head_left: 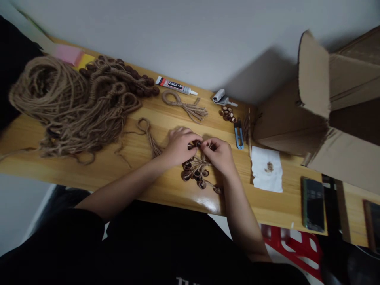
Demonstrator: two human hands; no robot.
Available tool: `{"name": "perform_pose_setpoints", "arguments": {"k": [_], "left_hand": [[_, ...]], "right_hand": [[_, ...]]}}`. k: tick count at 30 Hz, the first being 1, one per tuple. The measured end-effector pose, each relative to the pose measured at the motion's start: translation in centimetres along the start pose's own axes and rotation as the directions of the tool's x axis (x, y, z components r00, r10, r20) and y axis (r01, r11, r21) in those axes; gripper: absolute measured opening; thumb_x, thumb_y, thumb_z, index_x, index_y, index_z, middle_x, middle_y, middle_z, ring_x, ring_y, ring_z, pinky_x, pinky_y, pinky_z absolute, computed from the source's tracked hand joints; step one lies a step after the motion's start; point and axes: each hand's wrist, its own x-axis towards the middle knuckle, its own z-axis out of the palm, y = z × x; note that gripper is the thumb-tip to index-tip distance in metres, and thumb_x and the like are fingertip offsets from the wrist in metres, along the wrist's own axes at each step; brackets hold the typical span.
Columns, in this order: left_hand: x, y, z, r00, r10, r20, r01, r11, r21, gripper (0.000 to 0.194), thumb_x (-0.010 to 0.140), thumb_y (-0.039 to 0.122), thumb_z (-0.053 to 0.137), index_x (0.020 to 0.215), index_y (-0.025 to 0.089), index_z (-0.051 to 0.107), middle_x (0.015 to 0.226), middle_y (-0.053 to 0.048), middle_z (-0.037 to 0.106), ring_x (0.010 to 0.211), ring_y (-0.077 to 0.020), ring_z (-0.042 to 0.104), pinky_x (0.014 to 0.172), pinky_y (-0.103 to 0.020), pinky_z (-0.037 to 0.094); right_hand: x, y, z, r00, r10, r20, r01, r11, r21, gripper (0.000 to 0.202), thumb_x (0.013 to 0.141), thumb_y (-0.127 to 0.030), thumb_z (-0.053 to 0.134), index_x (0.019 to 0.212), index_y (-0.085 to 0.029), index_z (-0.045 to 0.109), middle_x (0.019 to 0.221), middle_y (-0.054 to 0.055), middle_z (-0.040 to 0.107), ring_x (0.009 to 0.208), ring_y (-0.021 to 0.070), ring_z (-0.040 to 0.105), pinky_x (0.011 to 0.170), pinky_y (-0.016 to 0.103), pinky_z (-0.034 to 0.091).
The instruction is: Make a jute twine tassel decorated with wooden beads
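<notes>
My left hand (181,145) is closed, with its thumb and fingers around a small dark brown bead (198,144). Against the other side of that bead, the fingertips of my right hand (218,153) pinch something too small to make out, perhaps a twine end. Below both hands, a bunch of jute cords (198,168) spreads over the wooden table, with several round brown beads (202,184) at the cord ends. A looped jute cord (147,132) runs under my left wrist, so part of it is hidden.
A big heap of jute twine (68,107) with dark beads lies left. Behind are a glue tube (175,85), a tied jute tassel (184,105), cut brown pieces (228,114) and blue snips (238,134). On the right are a white tissue (264,178), a phone (313,204) and a cardboard box (279,111).
</notes>
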Motion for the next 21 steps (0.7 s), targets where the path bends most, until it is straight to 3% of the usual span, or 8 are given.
{"name": "perform_pose_setpoints", "arguments": {"k": [21], "left_hand": [[-0.01, 0.22, -0.08, 1.000, -0.024, 0.010, 0.024, 0.999, -0.036, 0.021, 0.075, 0.018, 0.066, 0.095, 0.025, 0.069, 0.098, -0.001, 0.067, 0.101, -0.0224, 0.055, 0.091, -0.039, 0.034]], "right_hand": [[0.00, 0.05, 0.12, 1.000, -0.003, -0.008, 0.003, 1.000, -0.010, 0.019, 0.072, -0.033, 0.056, 0.071, -0.017, 0.065, 0.062, 0.001, 0.063, 0.057, 0.0127, 0.053, 0.055, 0.023, 0.037]]}}
